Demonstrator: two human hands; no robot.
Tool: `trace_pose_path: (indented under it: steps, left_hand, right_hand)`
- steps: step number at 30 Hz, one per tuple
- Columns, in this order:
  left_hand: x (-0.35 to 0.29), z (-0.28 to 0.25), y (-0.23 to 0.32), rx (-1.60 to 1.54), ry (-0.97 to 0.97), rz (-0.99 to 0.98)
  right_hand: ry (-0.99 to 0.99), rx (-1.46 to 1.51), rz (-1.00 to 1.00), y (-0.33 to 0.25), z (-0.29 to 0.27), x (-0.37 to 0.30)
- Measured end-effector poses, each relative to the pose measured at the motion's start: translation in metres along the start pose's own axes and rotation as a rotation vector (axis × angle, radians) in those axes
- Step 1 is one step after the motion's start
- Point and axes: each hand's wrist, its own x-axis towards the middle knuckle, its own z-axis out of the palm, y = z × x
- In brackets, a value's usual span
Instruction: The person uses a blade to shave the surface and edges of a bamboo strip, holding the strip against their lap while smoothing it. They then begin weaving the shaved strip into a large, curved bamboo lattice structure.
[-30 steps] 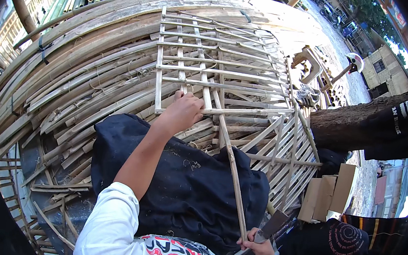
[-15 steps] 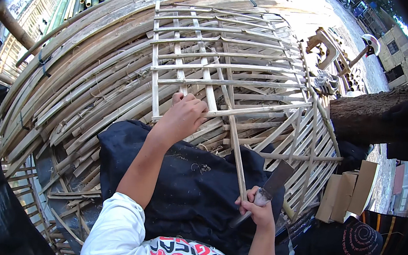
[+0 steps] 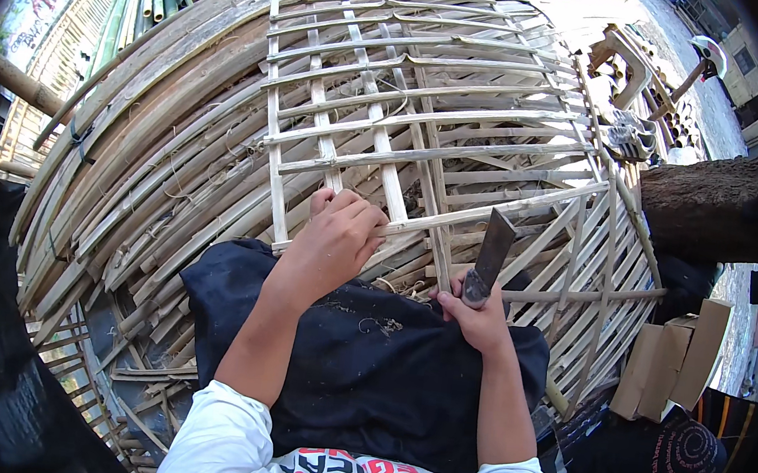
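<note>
A pale bamboo lattice frame (image 3: 386,162) of crossed slats lies in front of me, its near edge over the black cloth on my lap (image 3: 344,361). My left hand (image 3: 333,237) is closed around the frame's near crosspiece, fingertips curled over it. My right hand (image 3: 478,319) grips a knife (image 3: 492,252) with a broad, square-ended dark blade pointing up and away. The same hand's thumb and fingers also hold the near end of a long bamboo slat (image 3: 438,247), which crosses the near crosspiece and runs up into the lattice. The knife's handle is mostly hidden by the hand.
Long curved bamboo strips (image 3: 160,142) are stacked beyond and left. Another slatted panel (image 3: 567,273) stands right of the frame, near a thick trunk (image 3: 710,209). At right are a cardboard box (image 3: 673,361) and a person in a dark patterned cap (image 3: 687,453).
My right hand has moved up and away from me with the knife, and the long slat has slid farther into the lattice. My left hand keeps its grip.
</note>
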Motion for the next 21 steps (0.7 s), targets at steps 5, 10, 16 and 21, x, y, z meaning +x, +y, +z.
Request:
trace_pose_path:
  steps: [5,10,16,21]
  left_hand:
    - [0.002,0.015,-0.007,-0.018,-0.081,-0.025]
    - [0.004,0.024,-0.011,-0.026,-0.117,-0.032]
    - [0.006,0.002,-0.002,-0.025,-0.074,-0.042]
    - [0.007,-0.004,0.002,-0.005,-0.059,-0.042]
  right_hand:
    - [0.019,0.063,0.004,0.002,-0.008,0.044]
    - [-0.005,0.046,0.008,0.028,-0.011,0.054]
    - [-0.053,0.099,0.051,0.035,-0.005,0.039]
    - [-0.014,0.171,0.032,0.032,-0.009,0.04]
